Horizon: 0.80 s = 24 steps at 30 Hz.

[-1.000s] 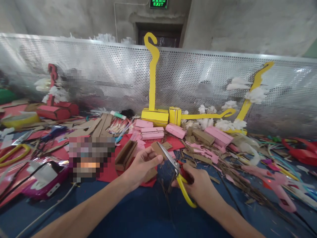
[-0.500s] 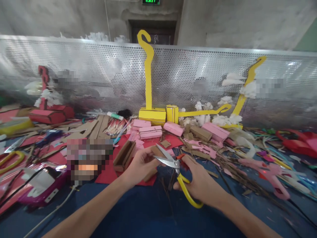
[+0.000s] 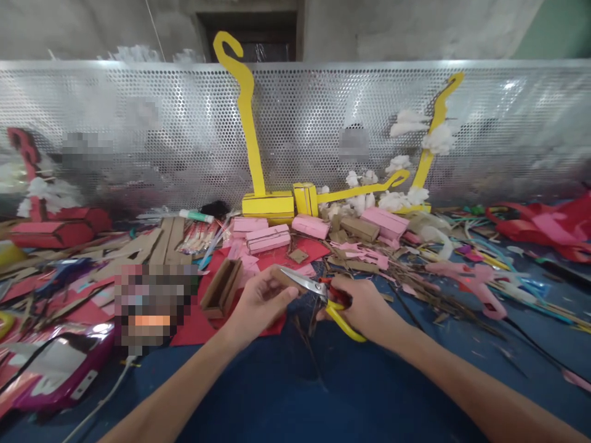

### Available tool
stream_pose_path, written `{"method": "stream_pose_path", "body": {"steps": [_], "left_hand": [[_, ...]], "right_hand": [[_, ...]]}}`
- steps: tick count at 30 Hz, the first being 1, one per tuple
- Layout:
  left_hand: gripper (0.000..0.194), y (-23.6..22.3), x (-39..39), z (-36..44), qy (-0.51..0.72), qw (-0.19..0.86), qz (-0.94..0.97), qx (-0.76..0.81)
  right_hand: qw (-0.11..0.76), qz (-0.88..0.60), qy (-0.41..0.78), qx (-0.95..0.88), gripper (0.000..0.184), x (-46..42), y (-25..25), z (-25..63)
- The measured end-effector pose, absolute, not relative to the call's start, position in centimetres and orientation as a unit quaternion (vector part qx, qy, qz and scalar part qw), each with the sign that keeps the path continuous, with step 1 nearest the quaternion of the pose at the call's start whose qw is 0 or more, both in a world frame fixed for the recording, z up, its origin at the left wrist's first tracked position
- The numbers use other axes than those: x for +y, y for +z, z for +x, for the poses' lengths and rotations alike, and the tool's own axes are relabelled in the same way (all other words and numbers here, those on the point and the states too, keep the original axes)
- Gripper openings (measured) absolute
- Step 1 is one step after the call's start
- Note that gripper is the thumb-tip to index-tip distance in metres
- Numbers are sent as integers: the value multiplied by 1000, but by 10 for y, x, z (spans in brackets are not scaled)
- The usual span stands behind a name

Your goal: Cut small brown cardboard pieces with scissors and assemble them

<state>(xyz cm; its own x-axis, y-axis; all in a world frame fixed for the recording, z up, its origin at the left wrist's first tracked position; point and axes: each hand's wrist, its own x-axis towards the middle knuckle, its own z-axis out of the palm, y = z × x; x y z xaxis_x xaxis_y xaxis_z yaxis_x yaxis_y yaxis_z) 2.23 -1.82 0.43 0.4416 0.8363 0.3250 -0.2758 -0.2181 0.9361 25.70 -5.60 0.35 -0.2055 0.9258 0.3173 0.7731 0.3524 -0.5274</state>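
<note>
Pinching a small brown cardboard piece (image 3: 285, 280), the left hand (image 3: 253, 307) has its thumb on the near side and its curled fingers behind; from my remote view, the piece sticks out past the fingertips toward the right. My right hand (image 3: 364, 307) is clamped around the red and yellow handles of the scissors (image 3: 314, 286), whose blades point left along the cardboard's upper edge, close to the left fingers; I can't tell whether they are biting into it. Just left of the left hand, I see an open cardboard trough (image 3: 221, 288) on a red sheet (image 3: 189, 329). Pink boxes (image 3: 268, 239) sit beyond.
</note>
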Motion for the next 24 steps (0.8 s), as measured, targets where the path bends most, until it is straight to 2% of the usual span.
{"method": "stream_pose_path", "body": {"steps": [4,7,16,24], "left_hand": [[29,9,-17,21,492,543,634,249],[31,10,-16,18,492,519,645,270],[31,10,-17,13,426,552,670,254],[34,13,-22,19,471,518,663,265]], "right_hand": [[296,-542,97,-780,37,-57,8,260],[283,-516,80,-804,38,-60,10,261],[259,-499,57,-825,44,-64,11,257],[321,-484,37,-813,49,-61,6,258]]}}
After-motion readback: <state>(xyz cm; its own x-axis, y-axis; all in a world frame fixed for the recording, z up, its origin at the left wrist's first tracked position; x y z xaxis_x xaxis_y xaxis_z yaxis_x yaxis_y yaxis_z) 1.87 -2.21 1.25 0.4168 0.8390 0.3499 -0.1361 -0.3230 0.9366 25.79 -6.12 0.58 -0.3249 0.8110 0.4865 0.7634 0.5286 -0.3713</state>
